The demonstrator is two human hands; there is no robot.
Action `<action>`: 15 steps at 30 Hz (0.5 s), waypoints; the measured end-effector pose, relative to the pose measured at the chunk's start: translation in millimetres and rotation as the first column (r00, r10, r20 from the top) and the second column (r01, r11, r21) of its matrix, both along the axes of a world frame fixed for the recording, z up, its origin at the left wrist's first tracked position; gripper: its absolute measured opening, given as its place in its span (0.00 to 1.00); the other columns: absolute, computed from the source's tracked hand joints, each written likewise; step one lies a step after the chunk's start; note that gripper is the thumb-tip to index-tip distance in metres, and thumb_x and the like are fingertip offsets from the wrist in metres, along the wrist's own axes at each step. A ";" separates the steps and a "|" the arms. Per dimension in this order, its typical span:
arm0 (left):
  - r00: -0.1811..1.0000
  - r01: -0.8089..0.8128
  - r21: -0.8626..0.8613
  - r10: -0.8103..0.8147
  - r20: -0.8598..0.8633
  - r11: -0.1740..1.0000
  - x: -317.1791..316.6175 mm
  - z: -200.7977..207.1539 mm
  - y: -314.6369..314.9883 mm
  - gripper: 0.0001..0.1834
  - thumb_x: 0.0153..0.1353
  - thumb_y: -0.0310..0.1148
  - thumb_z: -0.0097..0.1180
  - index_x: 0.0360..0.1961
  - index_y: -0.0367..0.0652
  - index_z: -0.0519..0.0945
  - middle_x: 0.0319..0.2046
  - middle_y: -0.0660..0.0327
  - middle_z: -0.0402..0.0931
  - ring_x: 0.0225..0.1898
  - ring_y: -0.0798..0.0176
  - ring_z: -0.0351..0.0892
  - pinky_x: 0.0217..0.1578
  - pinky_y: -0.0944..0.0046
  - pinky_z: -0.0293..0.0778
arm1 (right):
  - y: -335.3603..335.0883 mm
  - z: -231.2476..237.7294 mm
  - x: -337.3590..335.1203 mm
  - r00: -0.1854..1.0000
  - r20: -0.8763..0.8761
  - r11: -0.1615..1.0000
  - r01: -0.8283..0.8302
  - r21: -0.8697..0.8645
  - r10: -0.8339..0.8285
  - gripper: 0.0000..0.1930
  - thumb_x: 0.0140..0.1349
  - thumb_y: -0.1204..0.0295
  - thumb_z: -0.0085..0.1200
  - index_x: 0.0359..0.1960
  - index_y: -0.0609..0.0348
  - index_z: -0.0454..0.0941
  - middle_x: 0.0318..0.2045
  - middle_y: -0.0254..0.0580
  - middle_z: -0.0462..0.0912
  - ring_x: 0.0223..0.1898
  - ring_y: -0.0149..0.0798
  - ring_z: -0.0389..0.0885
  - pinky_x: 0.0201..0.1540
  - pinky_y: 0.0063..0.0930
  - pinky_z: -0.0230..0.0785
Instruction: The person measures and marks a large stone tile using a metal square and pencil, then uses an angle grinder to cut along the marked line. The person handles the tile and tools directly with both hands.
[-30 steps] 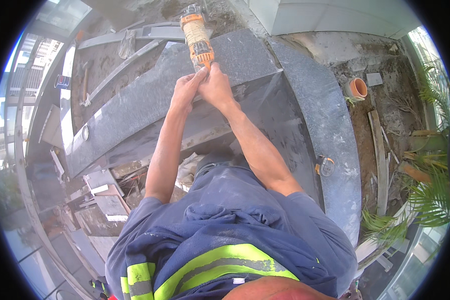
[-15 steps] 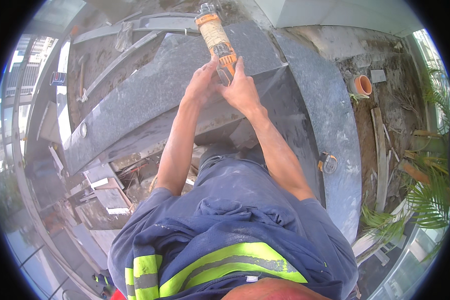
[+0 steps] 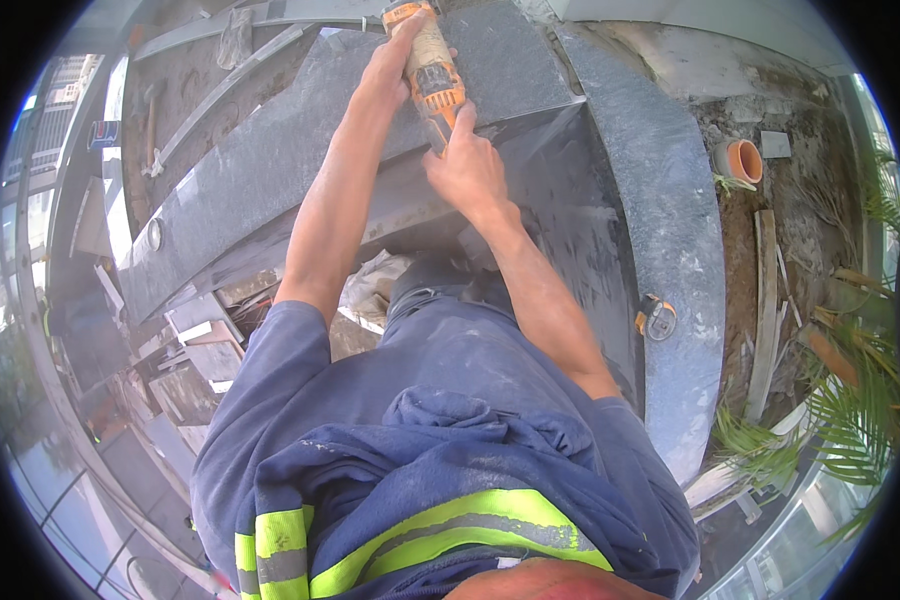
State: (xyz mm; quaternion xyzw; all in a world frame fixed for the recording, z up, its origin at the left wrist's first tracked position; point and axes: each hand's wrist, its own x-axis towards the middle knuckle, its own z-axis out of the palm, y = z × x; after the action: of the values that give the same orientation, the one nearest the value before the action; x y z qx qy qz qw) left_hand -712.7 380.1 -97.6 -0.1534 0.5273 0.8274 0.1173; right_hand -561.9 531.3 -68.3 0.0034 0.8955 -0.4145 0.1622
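Note:
A cordless angle grinder (image 3: pixel 436 84), orange and dark grey with a tan wrapping round its body, points away from me over the grey stone slab (image 3: pixel 300 140). My left hand (image 3: pixel 392 62) is closed round its front part, close to the top edge of the view. Around the rear end, my right hand (image 3: pixel 469 170) is wrapped, thumb along the orange housing. The grinder's head is partly cut off by the picture's edge, so its disc is not visible.
On the right-hand slab (image 3: pixel 682 230) lies an orange-and-grey tape measure (image 3: pixel 656 317). Beyond are an orange pipe end (image 3: pixel 743 160), a wooden plank (image 3: pixel 763 300) and palm fronds (image 3: pixel 850 430). Stone offcuts (image 3: pixel 210 350) lie at left. A hammer (image 3: pixel 151 130) rests further back.
My left hand has moved forward from the grinder's rear to its front part. My right hand has closed round the rear end. The grinder sits slightly higher in view.

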 end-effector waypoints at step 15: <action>1.000 0.001 0.099 -0.002 0.013 0.995 -13.0 -28.6 -4.9 0.25 0.72 0.54 0.66 0.54 0.44 0.80 0.34 0.52 0.85 0.31 0.52 0.88 0.33 0.50 0.88 | 0.7 -2.8 1.4 1.000 -0.010 1.000 0.001 0.014 -0.001 0.48 0.61 0.66 0.63 0.78 0.74 0.51 0.43 0.74 0.88 0.49 0.73 0.89 0.56 0.59 0.79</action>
State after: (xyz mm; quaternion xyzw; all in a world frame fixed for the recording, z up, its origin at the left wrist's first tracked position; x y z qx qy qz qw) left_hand -725.7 375.3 -126.2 -0.1524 0.4850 0.8514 0.1290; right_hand -560.5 532.1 -71.1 0.0030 0.8992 -0.4083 0.1574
